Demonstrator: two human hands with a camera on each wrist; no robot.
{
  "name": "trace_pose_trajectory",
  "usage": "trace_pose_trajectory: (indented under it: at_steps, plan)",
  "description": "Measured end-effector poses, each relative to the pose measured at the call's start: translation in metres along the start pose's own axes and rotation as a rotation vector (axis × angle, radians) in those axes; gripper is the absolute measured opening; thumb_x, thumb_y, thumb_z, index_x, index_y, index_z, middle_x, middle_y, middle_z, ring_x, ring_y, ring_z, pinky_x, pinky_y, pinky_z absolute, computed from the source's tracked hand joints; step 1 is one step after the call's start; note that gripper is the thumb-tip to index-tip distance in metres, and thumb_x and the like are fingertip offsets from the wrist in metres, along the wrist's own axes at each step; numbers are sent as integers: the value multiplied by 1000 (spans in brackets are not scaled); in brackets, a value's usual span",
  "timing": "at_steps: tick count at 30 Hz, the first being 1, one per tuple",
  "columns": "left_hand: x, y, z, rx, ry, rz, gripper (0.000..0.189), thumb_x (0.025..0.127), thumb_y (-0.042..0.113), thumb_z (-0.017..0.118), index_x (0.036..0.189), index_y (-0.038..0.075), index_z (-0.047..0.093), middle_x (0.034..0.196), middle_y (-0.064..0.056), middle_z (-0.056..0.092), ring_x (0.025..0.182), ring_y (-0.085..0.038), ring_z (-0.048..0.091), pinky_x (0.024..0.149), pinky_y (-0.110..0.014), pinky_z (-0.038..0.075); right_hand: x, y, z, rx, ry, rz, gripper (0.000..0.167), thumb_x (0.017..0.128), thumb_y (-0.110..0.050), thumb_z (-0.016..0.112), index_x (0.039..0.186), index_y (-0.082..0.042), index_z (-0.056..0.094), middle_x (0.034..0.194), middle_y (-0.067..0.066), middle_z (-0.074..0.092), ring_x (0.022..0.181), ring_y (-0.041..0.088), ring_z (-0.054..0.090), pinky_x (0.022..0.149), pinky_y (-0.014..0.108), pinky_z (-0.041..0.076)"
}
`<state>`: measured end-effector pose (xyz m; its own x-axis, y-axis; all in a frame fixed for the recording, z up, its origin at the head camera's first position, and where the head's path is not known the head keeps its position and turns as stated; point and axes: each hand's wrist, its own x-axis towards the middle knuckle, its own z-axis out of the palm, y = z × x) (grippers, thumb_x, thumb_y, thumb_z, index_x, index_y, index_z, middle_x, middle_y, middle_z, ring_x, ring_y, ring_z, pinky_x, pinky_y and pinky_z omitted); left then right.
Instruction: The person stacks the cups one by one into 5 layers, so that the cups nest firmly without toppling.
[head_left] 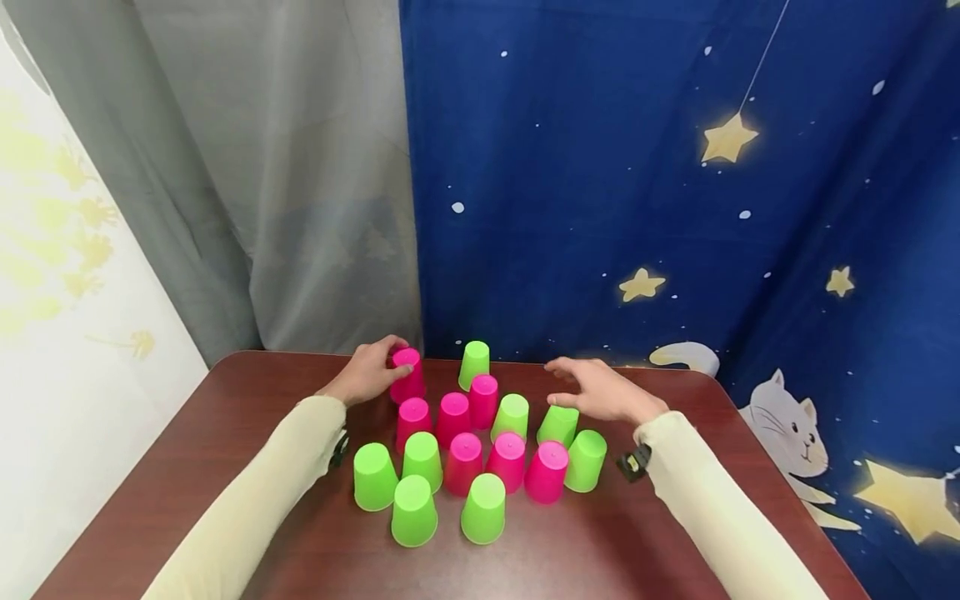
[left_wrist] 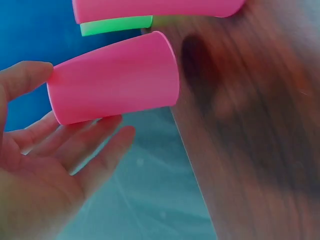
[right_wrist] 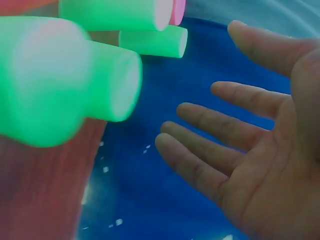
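- Pink plastic cup (head_left: 409, 388): in the head view it stood base up at the back left of the group, near the far edge of the wooden table (head_left: 247, 400), and your left hand (head_left: 366, 373) pinched its narrow end between thumb and fingers.
- Also in the head view, your right hand (head_left: 600, 390) hung at the opposite side, fingers extended and parted, gripping nothing, near a green plastic cup (head_left: 557, 427).
- Between and in front of your hands, the same view showed six other pink cups (head_left: 463, 464) and seven more green cups (head_left: 414, 510), all upside down. None stood on top of another, so you seemed to have the cups laid out singly, with no stacking done. The held cup was not yet released; what else was left could not be told.
- Your left wrist view confirmed the pinch; whether the cup's rim touched the wood was unclear. Another pink cup showed beyond it.
- Your right wrist view showed that palm bare, fingers spread, apart from the green cups beside it, the nearest one blurred.
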<state>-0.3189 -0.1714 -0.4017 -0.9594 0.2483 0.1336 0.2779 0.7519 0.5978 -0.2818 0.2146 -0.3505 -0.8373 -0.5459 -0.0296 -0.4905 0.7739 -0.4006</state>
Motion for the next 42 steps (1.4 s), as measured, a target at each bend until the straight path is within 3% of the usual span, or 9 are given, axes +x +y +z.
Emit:
trace_pose_trajectory:
  at_steps: [6, 12, 17, 23, 27, 31, 35, 38, 42]
  plan:
    - [33, 8, 14, 30, -89, -27, 45, 97, 21, 65, 134, 0, 53, 120, -22, 66, 109, -34, 64, 96, -45, 56, -35, 9, 20, -8, 138, 37, 57, 92, -27, 72, 141, -2, 53, 138, 17, 62, 128, 37, 59, 107, 54, 49]
    - [54, 15, 26, 73, -143, -47, 40, 96, 20, 66, 130, 1, 54, 115, -21, 67, 106, -33, 63, 95, -43, 55, -60, 10, 41, -48, 252, 70, 59, 87, -25, 78, 137, -1, 56, 136, 17, 63, 127, 37, 60, 106, 55, 49]
    - [62, 21, 33, 84, -179, -80, 39, 97, 20, 65, 130, 3, 53, 118, -21, 65, 109, -32, 63, 96, -42, 57, -75, 10, 56, -38, 320, 87, 59, 83, -22, 81, 134, -1, 58, 132, 15, 65, 123, 36, 62, 103, 54, 51]
    - [65, 25, 36, 97, -187, -122, 40, 99, 19, 62, 134, 3, 51, 121, -22, 63, 111, -32, 62, 98, -42, 56, -84, 14, 69, 65, 361, 126, 60, 78, -15, 85, 131, -5, 60, 123, 12, 69, 95, 19, 70, 77, 34, 62]
    - [67, 26, 36, 108, -191, -129, 42, 100, 19, 62, 135, 2, 49, 124, -23, 62, 113, -33, 61, 100, -43, 55, -84, 19, 75, 106, 381, 153, 54, 76, -12, 86, 125, -5, 63, 117, 11, 71, 83, 13, 69, 71, 33, 62]
    - [66, 25, 33, 111, -184, -127, 47, 99, 21, 63, 138, 0, 46, 125, -24, 61, 115, -34, 60, 101, -43, 55, -81, 22, 78, 133, 403, 194, 47, 77, -11, 85, 120, -7, 66, 113, 10, 71, 83, 15, 69, 71, 33, 62]
    - [57, 20, 27, 114, -156, -75, 50, 98, 22, 64, 137, -4, 46, 116, -23, 64, 107, -32, 61, 97, -43, 54, -80, 25, 80, 182, 400, 216, 47, 77, -9, 85, 120, -9, 66, 113, 9, 72, 84, 15, 72, 72, 28, 62]
    - [41, 15, 18, 97, -134, -39, 50, 98, 21, 64, 137, -6, 47, 115, -24, 65, 106, -34, 62, 96, -46, 54, -80, 28, 81, 216, 390, 205, 47, 78, -9, 84, 121, -8, 66, 111, 8, 71, 82, 13, 72, 71, 23, 61]
    - [6, 9, 5, 63, -134, -17, 49, 98, 23, 63, 137, -3, 49, 125, -25, 64, 117, -38, 62, 101, -50, 53, -83, 29, 79, 237, 399, 195, 46, 78, -7, 84, 120, -8, 67, 107, 7, 72, 77, 9, 71, 69, 18, 59]
